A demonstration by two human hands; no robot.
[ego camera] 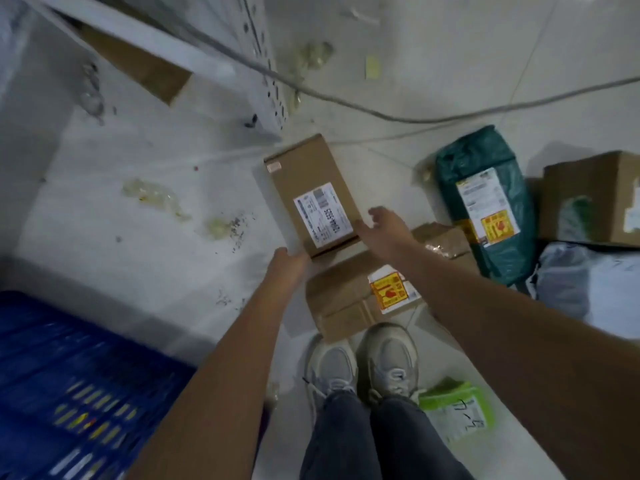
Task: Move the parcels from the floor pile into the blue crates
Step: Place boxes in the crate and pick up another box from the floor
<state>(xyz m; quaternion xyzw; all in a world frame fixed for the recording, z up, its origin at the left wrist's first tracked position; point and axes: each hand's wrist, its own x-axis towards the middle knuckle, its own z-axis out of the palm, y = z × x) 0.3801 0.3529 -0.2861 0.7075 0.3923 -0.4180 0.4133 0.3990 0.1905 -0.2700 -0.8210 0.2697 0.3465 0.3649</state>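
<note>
A brown cardboard box [304, 188] with a white label is held above the floor in front of me. My left hand [287, 266] grips its near left corner. My right hand [382, 226] lies against its right edge with the fingers spread and fairly straight. Below it on the floor lies a flat brown parcel [341, 299] with a yellow and red sticker. The blue crate [52, 368] fills the lower left corner, with small items inside it.
More parcels lie to the right: a green bag [485, 202], a brown box [592, 199], a grey bag [571, 278], a taped box [446, 242] and a light green packet [457, 407]. A shelf frame [263, 64] and a cable [381, 112] are ahead. My shoes [363, 365] stand near the flat parcel.
</note>
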